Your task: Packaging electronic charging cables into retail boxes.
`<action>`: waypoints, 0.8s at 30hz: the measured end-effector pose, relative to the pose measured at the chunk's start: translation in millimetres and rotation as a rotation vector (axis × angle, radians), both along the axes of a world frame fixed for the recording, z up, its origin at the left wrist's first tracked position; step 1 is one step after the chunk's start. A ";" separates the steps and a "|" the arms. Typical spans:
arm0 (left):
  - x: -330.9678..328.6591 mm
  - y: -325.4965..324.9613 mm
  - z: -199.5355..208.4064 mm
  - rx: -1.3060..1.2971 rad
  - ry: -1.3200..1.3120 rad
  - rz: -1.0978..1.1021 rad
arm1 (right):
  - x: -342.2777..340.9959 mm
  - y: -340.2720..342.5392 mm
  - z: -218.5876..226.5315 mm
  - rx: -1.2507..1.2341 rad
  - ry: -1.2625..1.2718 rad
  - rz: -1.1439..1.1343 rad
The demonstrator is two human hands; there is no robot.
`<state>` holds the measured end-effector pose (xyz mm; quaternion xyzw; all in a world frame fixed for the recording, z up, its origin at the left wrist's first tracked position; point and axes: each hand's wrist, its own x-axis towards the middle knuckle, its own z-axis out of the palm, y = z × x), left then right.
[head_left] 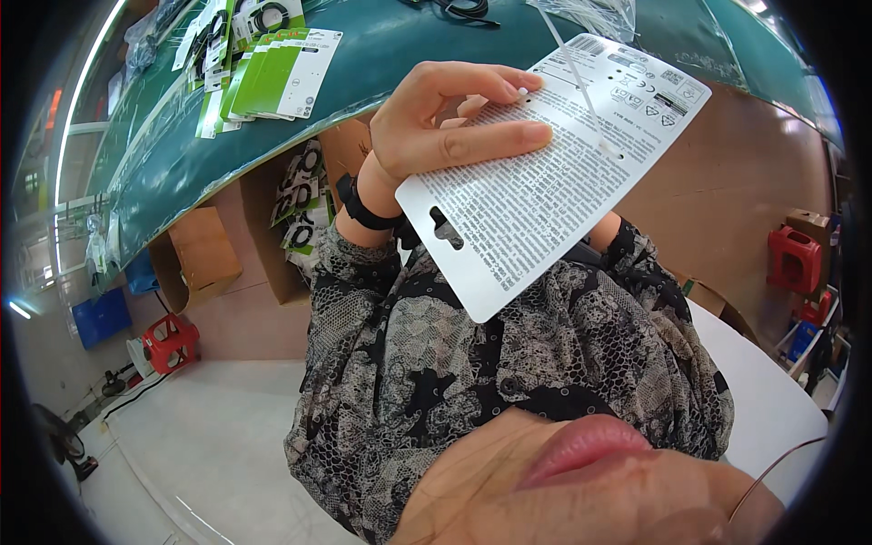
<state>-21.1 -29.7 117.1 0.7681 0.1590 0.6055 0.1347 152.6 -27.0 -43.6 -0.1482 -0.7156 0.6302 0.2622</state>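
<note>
A large white packaging card [509, 218] is held up in front of my chest, its back covered with fine print and its hang hole toward me. My left hand [454, 123] grips its upper left edge, with the thumb laid on the printed face and the fingers bent near the edge. A thin white plastic strip [572, 73], like a cable tie, runs down across the card and ends by a small hole. Behind the card my right hand is hidden; only a bit of its wrist [603, 232] shows, so its fingers cannot be seen.
On the green tabletop [363, 77] lie several green-and-white cards [282, 77], packaged cables [218, 45], a black cable [463, 11] and a clear bag of white strips [590, 14]. Below the edge are cardboard boxes [204, 250]. Red plastic stools [171, 343] stand farther off.
</note>
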 end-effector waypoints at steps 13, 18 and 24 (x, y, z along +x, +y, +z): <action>11.0 -3.0 -6.5 0.074 -0.051 0.050 | -16.1 4.9 4.2 -0.172 0.299 -0.090; 5.5 0.6 -12.5 0.144 0.053 0.090 | -12.6 1.4 9.8 0.462 0.134 -0.272; 6.8 -5.4 -12.5 0.135 0.078 0.140 | -17.4 5.2 24.9 -0.379 0.425 -0.036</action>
